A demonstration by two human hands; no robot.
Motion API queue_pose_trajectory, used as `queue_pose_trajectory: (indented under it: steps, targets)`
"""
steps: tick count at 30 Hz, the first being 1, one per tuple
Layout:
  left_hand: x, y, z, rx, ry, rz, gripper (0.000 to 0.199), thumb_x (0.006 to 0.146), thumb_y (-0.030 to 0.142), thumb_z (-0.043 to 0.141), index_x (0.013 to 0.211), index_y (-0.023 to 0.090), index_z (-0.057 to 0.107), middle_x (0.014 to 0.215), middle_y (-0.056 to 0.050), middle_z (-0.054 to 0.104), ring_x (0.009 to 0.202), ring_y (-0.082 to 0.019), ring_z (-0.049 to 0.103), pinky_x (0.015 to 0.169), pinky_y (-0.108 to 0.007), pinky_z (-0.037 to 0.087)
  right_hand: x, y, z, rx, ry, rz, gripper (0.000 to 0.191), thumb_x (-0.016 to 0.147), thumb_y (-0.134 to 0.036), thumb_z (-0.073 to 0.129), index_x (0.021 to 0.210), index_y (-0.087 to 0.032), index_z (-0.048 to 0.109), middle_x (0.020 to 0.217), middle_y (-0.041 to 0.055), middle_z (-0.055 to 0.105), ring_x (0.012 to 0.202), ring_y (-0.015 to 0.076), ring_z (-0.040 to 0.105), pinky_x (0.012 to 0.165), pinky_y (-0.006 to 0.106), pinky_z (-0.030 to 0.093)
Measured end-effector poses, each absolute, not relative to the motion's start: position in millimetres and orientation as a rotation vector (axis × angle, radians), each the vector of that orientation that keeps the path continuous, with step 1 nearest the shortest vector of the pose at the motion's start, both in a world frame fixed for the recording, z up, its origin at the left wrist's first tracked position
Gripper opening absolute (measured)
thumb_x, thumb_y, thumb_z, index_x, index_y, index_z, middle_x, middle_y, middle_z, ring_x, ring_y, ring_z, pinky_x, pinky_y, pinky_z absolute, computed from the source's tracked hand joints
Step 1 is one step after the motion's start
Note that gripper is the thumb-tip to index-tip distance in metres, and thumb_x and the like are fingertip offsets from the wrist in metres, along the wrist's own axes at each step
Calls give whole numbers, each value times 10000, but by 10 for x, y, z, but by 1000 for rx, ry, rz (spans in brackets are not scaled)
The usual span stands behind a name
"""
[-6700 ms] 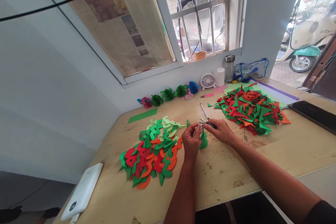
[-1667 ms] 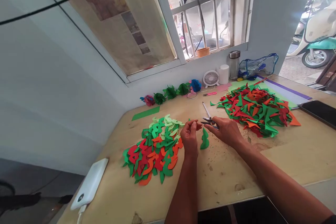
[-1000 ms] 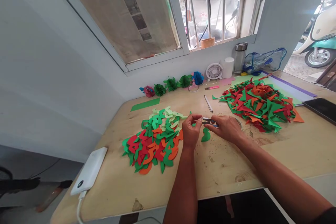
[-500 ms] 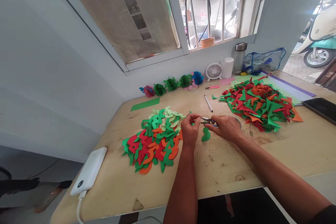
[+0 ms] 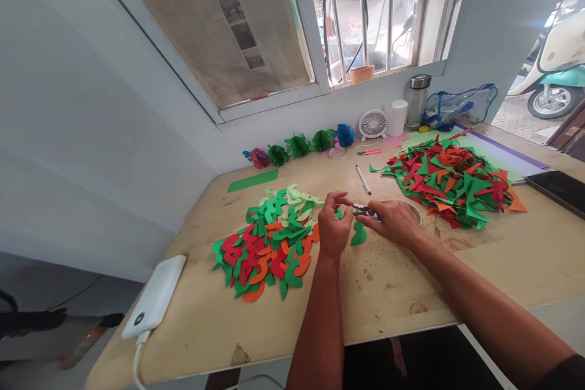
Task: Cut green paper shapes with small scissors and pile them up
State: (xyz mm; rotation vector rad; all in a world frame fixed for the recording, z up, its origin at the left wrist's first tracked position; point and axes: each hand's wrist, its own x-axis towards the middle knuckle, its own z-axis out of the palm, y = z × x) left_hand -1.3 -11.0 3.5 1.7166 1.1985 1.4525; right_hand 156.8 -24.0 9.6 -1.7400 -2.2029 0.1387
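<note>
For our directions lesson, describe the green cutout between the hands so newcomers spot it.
On the wooden table, look between the left paper heap and right paper heap. Lower in view than the tool in the right hand lies a curvy green cutout. It's outside both heaps, nearer the person than the green bit behind the left hand.

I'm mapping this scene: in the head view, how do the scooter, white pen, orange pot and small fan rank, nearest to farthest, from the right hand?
From the right hand:
1. White pen, on the table just beyond.
2. Small fan, farther back, by the wall.
3. Orange pot, behind the fan at the barred window.
4. Scooter, outside, far right.
</note>
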Motion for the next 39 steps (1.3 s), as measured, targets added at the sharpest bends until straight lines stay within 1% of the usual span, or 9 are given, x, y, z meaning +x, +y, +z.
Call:
queue_pose_trajectory:
  steps: [4,10,16,24,30,35,39]
  targets:
    - [-12,-118,34,1810,1216,1436,335,748,93,552,1059,219,552,844,-1,633,832,-138,597,822,-288,440,1563,-240,107,-1746,-2216,149,432,865,-576,395,815,-206,612,761,62,700,678,189,628,524,260,196]
    - [0,-107,20,1873,1255,1427,318,749,88,534,1039,217,555,830,-3,614,836,-150,586,824,-297,434,1553,-246,99,-1744,-2224,180,410,862,-563,409,811,-210,611,770,61,705,688,192,633,522,257,192]
    - [-3,-107,17,1777,1215,1429,321,749,97,536,1048,214,552,834,-4,603,817,-137,583,826,-292,438,1559,-240,113,-1741,-2228,183,408,858,-561,415,803,-207,612,761,62,702,679,190,630,515,255,191]
    - [-7,-55,-9,1443,1112,1518,316,721,134,578,1029,195,550,778,9,587,753,-111,584,759,-253,456,1558,-245,117,-1761,-2215,170,431,856,-583,408,805,-211,620,754,61,698,674,186,621,517,257,203]
    - [2,-29,-9,1222,1054,1559,374,674,143,610,1036,184,528,744,20,581,701,-92,578,711,-227,462,1567,-233,126,-1834,-2210,176,445,859,-596,393,830,-218,625,753,62,695,683,196,622,518,267,205]
    - [3,-25,-15,1263,1113,1565,361,681,164,603,1034,189,533,728,24,578,673,-94,579,673,-222,457,1601,-211,146,-1936,-2165,189,460,859,-605,388,828,-216,633,779,78,697,709,210,628,527,275,232]
    - [8,-31,-41,1399,1173,1595,349,703,134,574,1045,187,533,732,22,570,660,-92,561,670,-221,456,1658,-177,175,-2046,-2084,175,476,870,-604,358,861,-223,643,808,90,700,760,234,633,537,271,262]
